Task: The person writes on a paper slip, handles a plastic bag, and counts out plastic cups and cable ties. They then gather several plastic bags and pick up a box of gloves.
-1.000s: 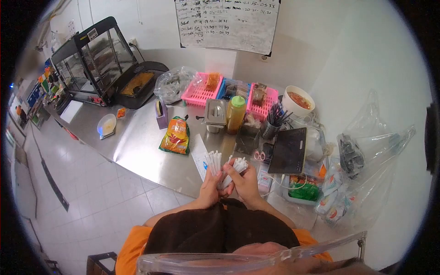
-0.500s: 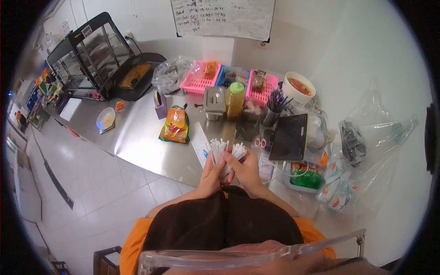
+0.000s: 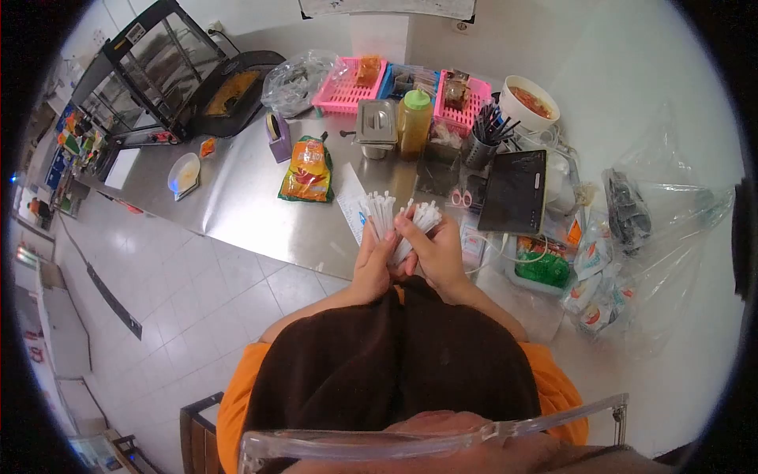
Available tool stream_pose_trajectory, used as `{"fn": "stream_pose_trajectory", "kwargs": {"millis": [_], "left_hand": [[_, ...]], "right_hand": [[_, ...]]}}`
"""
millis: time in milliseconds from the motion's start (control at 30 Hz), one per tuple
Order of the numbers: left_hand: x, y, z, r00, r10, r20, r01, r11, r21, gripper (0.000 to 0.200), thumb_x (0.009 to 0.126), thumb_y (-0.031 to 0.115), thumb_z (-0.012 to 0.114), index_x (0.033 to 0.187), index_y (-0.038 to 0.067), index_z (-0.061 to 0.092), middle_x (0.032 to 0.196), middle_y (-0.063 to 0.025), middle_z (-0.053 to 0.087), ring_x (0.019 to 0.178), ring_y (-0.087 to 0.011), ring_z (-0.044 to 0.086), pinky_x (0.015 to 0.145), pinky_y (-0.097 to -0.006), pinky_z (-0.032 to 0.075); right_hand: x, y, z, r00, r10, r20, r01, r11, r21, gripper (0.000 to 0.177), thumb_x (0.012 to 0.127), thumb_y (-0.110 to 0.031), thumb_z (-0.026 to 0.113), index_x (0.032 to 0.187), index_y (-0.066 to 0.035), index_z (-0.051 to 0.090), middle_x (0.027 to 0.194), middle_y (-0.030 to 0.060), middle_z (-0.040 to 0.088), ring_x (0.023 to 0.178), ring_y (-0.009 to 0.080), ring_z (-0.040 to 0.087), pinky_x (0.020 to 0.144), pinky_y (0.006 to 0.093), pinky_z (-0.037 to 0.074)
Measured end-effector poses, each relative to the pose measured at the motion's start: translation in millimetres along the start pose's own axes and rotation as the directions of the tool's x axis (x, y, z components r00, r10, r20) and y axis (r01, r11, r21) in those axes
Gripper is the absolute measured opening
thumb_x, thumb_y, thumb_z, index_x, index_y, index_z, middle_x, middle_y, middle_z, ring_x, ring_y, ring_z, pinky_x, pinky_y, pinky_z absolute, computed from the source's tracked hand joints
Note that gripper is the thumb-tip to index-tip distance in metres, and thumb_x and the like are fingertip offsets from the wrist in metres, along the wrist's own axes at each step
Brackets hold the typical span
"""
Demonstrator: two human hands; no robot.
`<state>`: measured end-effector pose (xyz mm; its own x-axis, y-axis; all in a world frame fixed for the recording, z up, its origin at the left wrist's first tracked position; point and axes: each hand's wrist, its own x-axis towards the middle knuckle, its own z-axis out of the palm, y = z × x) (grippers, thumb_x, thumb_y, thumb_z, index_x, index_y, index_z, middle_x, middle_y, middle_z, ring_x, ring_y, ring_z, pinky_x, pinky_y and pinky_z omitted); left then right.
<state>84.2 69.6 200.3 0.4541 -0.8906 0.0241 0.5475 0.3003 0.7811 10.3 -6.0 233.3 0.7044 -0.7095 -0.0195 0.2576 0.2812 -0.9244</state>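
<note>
My left hand point(image 3: 374, 260) is closed round a bundle of thin white sticks point(image 3: 381, 210), whose tops fan upward. A second bundle of white sticks point(image 3: 426, 216) is gripped by my right hand point(image 3: 439, 251). Both hands meet in front of the brown apron point(image 3: 395, 347), at the counter's near edge. The sticks' lower ends are mostly hidden by my fingers, and their exact kind is too small to tell. Just beyond my left hand lies a printed paper point(image 3: 350, 197). Pink-handled scissors point(image 3: 461, 197) rest beyond my right hand.
On the steel counter point(image 3: 245, 213) stand an orange-and-green food packet point(image 3: 306, 170), a lidded metal container point(image 3: 376, 122), a sauce bottle point(image 3: 414, 125), pink baskets point(image 3: 347, 96) and a tablet point(image 3: 513, 192). A glass display case point(image 3: 150, 75) is at left; plastic bags point(image 3: 671, 245) hang at right.
The view has tilted down, so the counter items sit higher in the picture. The two bundles of white sticks stay in my hands, with the right bundle leaning further right.
</note>
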Motion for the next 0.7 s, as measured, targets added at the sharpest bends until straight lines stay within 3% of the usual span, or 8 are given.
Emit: {"fn": "stream_pose_trajectory", "kwargs": {"millis": [133,233,333,433,533,633,700], "left_hand": [[-2.3,4.7,3.1,0.998,-0.041,-0.038,0.042,0.999,0.005,0.046,0.089,0.022,0.041,0.129,0.002,0.030,0.080,-0.0091,0.051,0.047,-0.0127,0.045,0.039,-0.0221,0.034],[-2.0,-0.7,-2.2,0.999,0.033,0.018,-0.034,0.999,0.015,0.045,0.089,0.020,0.040,0.129,0.002,0.030,0.086,-0.0101,0.053,0.047,-0.0128,0.046,0.039,-0.0223,0.035],[-1.9,0.4,-13.0,0.992,-0.065,0.105,0.063,0.998,0.025,0.045,0.090,0.019,0.039,0.130,0.004,0.027,0.103,-0.0132,0.053,0.049,-0.0130,0.047,0.040,-0.0225,0.036],[-4.1,0.6,-4.1,1.000,-0.021,0.016,0.022,0.999,-0.028,0.045,0.090,0.018,0.039,0.131,0.006,0.024,0.121,-0.0150,0.046,0.051,-0.0137,0.047,0.041,-0.0226,0.037],[-4.4,0.6,-4.2,1.000,-0.004,0.022,0.005,0.999,-0.034,0.046,0.090,0.019,0.038,0.132,0.007,0.021,0.126,-0.0157,0.042,0.051,-0.0148,0.048,0.041,-0.0231,0.037],[-4.2,-2.2,-6.8,1.000,0.026,0.018,-0.025,0.999,-0.035,0.046,0.090,0.020,0.038,0.131,0.005,0.023,0.123,-0.0163,0.045,0.051,-0.0159,0.048,0.042,-0.0243,0.037],[-3.1,-3.4,-6.5,0.999,0.033,-0.006,-0.033,0.999,-0.025,0.046,0.090,0.021,0.038,0.131,0.003,0.025,0.111,-0.0169,0.049,0.050,-0.0161,0.047,0.042,-0.0249,0.036]], "right_hand": [[-2.4,-0.4,2.1,1.000,0.000,-0.016,0.000,1.000,-0.004,0.018,0.082,-0.013,0.060,0.087,0.003,0.053,0.068,0.0063,0.058,0.037,0.0090,0.048,0.031,0.0212,0.038],[-3.6,-2.1,2.3,1.000,-0.019,0.013,0.019,0.998,-0.052,0.019,0.081,-0.014,0.061,0.087,0.003,0.054,0.066,0.0060,0.058,0.036,0.0087,0.048,0.031,0.0212,0.037],[-3.3,-0.3,1.7,0.999,-0.032,0.015,0.034,0.994,-0.101,0.018,0.082,-0.014,0.061,0.085,0.003,0.055,0.065,0.0056,0.058,0.036,0.0084,0.048,0.031,0.0211,0.037],[-5.8,-4.8,5.0,1.000,-0.007,-0.004,0.006,0.991,-0.133,0.018,0.082,-0.015,0.060,0.084,0.002,0.055,0.065,0.0054,0.057,0.036,0.0083,0.048,0.032,0.0210,0.037],[-7.2,-4.5,5.6,1.000,-0.010,-0.007,0.009,0.992,-0.125,0.017,0.083,-0.015,0.059,0.083,0.001,0.055,0.064,0.0052,0.057,0.037,0.0081,0.048,0.032,0.0209,0.037],[-5.7,1.9,2.6,1.000,0.004,0.008,-0.003,0.997,-0.080,0.017,0.083,-0.015,0.059,0.084,0.001,0.055,0.063,0.0047,0.056,0.037,0.0078,0.047,0.033,0.0207,0.036],[-4.9,4.4,1.5,1.000,-0.002,0.011,0.003,0.998,-0.068,0.017,0.084,-0.016,0.059,0.086,0.001,0.055,0.064,0.0045,0.056,0.037,0.0077,0.047,0.033,0.0205,0.036]]}}
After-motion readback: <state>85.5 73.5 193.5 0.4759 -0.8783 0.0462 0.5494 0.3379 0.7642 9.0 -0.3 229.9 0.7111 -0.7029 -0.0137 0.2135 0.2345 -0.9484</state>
